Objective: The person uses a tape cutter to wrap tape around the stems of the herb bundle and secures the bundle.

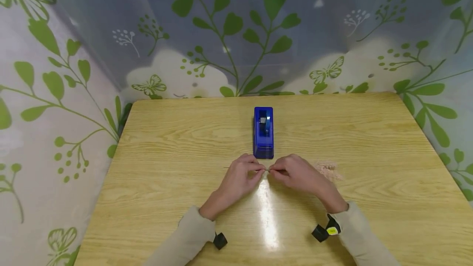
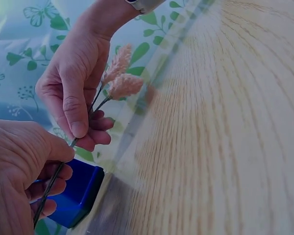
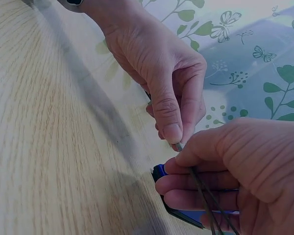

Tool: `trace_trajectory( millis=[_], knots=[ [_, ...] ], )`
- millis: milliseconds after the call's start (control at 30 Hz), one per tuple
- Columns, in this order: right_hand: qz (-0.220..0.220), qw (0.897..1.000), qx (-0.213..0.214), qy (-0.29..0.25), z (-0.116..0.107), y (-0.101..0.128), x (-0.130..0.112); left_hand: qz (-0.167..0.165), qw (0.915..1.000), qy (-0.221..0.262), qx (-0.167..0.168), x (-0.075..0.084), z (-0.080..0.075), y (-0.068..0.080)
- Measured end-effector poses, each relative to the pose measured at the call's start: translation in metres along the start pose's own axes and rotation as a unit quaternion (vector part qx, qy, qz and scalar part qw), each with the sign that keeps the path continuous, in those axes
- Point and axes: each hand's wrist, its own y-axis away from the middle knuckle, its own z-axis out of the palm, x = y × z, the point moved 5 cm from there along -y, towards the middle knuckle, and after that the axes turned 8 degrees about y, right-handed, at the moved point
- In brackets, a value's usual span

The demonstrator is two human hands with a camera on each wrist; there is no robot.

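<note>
A pair of pink fluffy artificial flowers (image 2: pixel 125 85) on thin dark green wire stems (image 2: pixel 48 190) is held in both hands. My left hand (image 1: pixel 241 175) pinches the stems between thumb and forefinger, and their tail runs out past its palm. Close to those fingertips, my right hand (image 1: pixel 295 173) pinches the same stems on the flower side, its other fingers loosely curled. Two stems (image 3: pixel 205 196) cross the right palm in the right wrist view. In the head view the pink heads (image 1: pixel 328 170) show beyond the right hand, over the table.
Just beyond the hands stands a blue tape dispenser (image 1: pixel 263 145) on the wood-grain table (image 1: pixel 177 134). A curtain (image 1: pixel 236 65) with green leaves and butterflies surrounds the table's back and sides. Small black cameras (image 1: pixel 220 241) hang at the wrists.
</note>
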Motion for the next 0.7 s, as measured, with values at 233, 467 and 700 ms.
trace_trajectory(
  millis=[233, 467, 700],
  knots=[
    [-0.007, 1.0, 0.013, 0.007, -0.0025, -0.0006, -0.0004, -0.005, 1.0, -0.003, 0.004, -0.0015, -0.0001, -0.0004],
    [-0.012, 1.0, 0.02, 0.021, -0.004, -0.0005, -0.0013, -0.009, 0.9994, -0.031, -0.008, -0.0005, 0.0009, 0.0008],
    [-0.006, 0.999, 0.023, 0.038, -0.005, 0.0003, -0.002, -0.025, 0.9967, -0.068, -0.039, 0.0007, 0.0037, 0.001]
  ],
)
